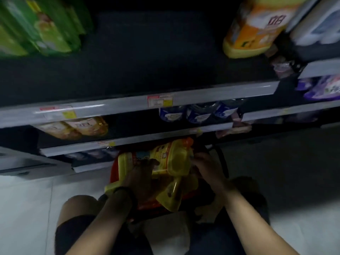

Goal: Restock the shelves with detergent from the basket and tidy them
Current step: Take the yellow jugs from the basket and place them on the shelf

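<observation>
A large yellow detergent bottle [165, 159] with an orange cap lies on its side above the red basket [115, 174], which stands on the floor in front of the shelves. My left hand [141, 173] grips the bottle's lower body. My right hand [204, 166] holds its upper end near the handle. A second yellow bottle [171, 196] lies under it in the basket, partly hidden by my arms. The frame is blurred.
Grey-edged shelves [128, 103] rise ahead. Green packs [40, 28] stand top left, an orange-yellow bottle [253, 28] top right, blue bottles [196, 112] and amber bottles [73, 127] lower down, purple pouches [323, 89] at right. The upper shelf's middle is dark and bare. My knees flank the basket.
</observation>
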Action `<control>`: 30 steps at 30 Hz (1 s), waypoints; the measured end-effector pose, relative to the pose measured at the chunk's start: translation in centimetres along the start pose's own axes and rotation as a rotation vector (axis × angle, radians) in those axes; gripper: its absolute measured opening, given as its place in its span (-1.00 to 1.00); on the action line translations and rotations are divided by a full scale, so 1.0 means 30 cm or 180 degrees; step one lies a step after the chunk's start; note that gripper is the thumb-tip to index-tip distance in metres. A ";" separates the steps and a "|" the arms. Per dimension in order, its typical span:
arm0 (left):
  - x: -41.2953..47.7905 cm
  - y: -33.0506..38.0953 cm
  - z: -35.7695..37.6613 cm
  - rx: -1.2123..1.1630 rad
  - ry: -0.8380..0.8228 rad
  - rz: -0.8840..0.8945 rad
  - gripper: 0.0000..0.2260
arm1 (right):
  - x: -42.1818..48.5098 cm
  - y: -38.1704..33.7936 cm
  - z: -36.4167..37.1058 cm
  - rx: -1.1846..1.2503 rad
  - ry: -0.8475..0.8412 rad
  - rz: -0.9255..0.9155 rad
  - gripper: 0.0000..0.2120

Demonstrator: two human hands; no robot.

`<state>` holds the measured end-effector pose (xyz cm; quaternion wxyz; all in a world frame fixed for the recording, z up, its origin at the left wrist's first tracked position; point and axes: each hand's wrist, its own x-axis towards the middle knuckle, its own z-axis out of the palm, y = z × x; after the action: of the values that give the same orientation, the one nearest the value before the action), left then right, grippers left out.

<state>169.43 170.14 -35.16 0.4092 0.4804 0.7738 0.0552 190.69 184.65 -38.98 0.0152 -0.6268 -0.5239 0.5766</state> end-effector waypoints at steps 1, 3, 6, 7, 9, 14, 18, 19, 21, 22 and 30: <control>-0.009 -0.005 0.041 0.0090 0.0115 0.0063 -0.38 | 0.008 0.034 0.028 0.0088 0.0039 -0.0175 -0.70; -0.024 -0.041 0.130 0.0267 0.0291 0.0218 -0.48 | -0.023 0.090 0.078 0.0244 0.0141 -0.0515 -0.80; -0.114 -0.107 0.259 0.0412 0.0229 0.0208 -0.46 | -0.109 0.205 0.127 -0.0178 -0.0012 -0.0781 -0.83; -0.158 -0.101 0.279 0.0337 0.0247 0.0225 -0.39 | -0.146 0.226 0.140 -0.0264 -0.0025 -0.0833 -0.82; -0.208 -0.081 0.304 0.0297 0.0268 0.0240 -0.30 | -0.191 0.242 0.142 -0.0271 -0.0041 -0.1042 -0.78; -0.209 -0.066 0.329 0.0163 0.0484 0.0256 -0.25 | -0.197 0.279 0.116 -0.0466 -0.0057 -0.1331 -0.49; -0.146 -0.007 0.308 0.0154 0.0526 0.0259 -0.15 | -0.202 0.233 0.086 -0.0723 -0.0164 -0.1435 -0.48; -0.118 0.009 0.305 0.0072 0.0731 0.0299 -0.16 | -0.199 0.226 0.078 -0.0746 -0.0169 -0.1487 -0.56; -0.054 0.033 0.315 -0.0193 0.1052 0.0186 -0.16 | -0.172 0.240 0.075 -0.0580 -0.0147 -0.1545 -0.61; -0.022 0.038 0.328 -0.0337 0.1168 0.0102 -0.15 | -0.158 0.260 0.080 -0.0476 -0.0211 -0.1519 -0.55; 0.153 0.074 0.451 -0.0642 0.1402 0.0211 -0.34 | -0.062 0.316 0.119 -0.0226 -0.0505 -0.1730 -0.32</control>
<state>179.33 170.77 -45.68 0.2745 0.4386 0.8187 0.2490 194.52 177.04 -44.77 0.1063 -0.4163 -0.6921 0.5799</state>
